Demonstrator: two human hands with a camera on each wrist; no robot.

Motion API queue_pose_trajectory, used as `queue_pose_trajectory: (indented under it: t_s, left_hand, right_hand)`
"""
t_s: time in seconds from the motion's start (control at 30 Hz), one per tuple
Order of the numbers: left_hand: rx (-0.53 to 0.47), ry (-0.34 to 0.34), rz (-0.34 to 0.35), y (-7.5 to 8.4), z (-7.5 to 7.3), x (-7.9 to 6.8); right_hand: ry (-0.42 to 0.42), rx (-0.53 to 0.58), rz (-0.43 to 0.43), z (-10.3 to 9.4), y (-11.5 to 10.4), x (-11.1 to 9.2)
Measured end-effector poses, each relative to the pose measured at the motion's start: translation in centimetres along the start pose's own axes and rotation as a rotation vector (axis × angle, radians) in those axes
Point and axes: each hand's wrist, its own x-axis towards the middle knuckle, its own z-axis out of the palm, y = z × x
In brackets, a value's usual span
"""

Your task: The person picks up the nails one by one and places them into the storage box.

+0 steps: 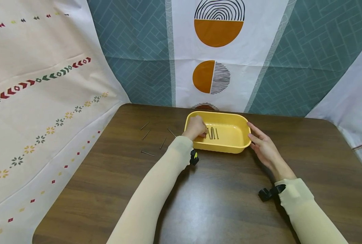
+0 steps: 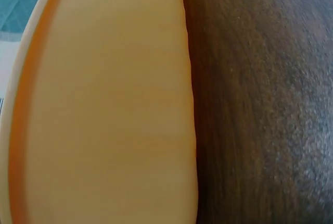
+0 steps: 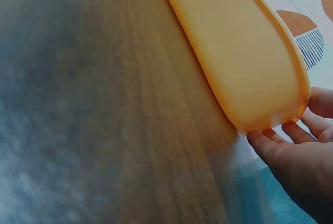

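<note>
A yellow plastic tray [image 1: 229, 147] sits near the table's far edge. Inside it, several thin nails [image 1: 212, 133] lie side by side, left of its middle. My left hand [image 1: 195, 127] reaches over the tray's left end with curled fingers, pinching at a nail beside that row; its fingertips are partly hidden. With thumb and fingers, my right hand [image 1: 265, 149] holds the tray's right end. The right wrist view shows those fingers [image 3: 270, 143] against the tray's end wall. Only the tray's outer side [image 2: 109, 104] fills the left wrist view, without the hand.
Several loose nails [image 1: 147, 153] lie scattered on the brown wooden table [image 1: 223, 193] left of the tray. A patterned cloth [image 1: 150, 81] hangs behind the far edge, and a white cloth [image 1: 46, 112] hangs along the left side.
</note>
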Motion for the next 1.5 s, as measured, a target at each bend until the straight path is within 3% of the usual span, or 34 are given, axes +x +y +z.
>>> queue_pose_trajectory:
  t_s: [0.27, 0.47, 0.7, 0.9, 1.0, 1.23, 1.37, 1.5]
  left_hand:
    - [-0.018, 0.042, 0.032, -0.1, 0.4, -0.3]
    - [-0.054, 0.024, 0.013, -0.2, 0.5, 0.2]
    - [-0.04, 0.032, 0.03, -0.2, 0.4, 0.1]
    - [-0.052, -0.003, 0.063, -0.3, -0.3, -0.2]
    - [-0.138, -0.012, 0.109, -0.5, -0.9, -0.4]
    - [-0.471, 0.02, 0.21, -1.5, -3.2, -0.9]
    - [-0.549, 0.009, 0.212, -2.0, -4.4, -1.3]
    - [-0.546, 0.01, 0.205, -2.8, -5.3, -1.7]
  right_hand:
    - [0.004, -0.003, -0.001, 0.0, 0.1, 0.0]
    - [0.004, -0.005, -0.001, 0.0, 0.1, 0.0]
    - [0.006, -0.014, -0.003, -0.1, 0.1, -0.1]
    - [0.01, -0.025, 0.005, -0.1, 0.1, -0.1]
    - [0.012, -0.02, 0.008, 0.0, 0.1, 0.0]
    - [0.005, -0.027, 0.0, 0.1, 0.1, 0.1]
    - [0.007, -0.027, -0.001, 0.0, 0.1, 0.1]
    - [0.009, -0.02, 0.005, 0.0, 0.2, 0.1]
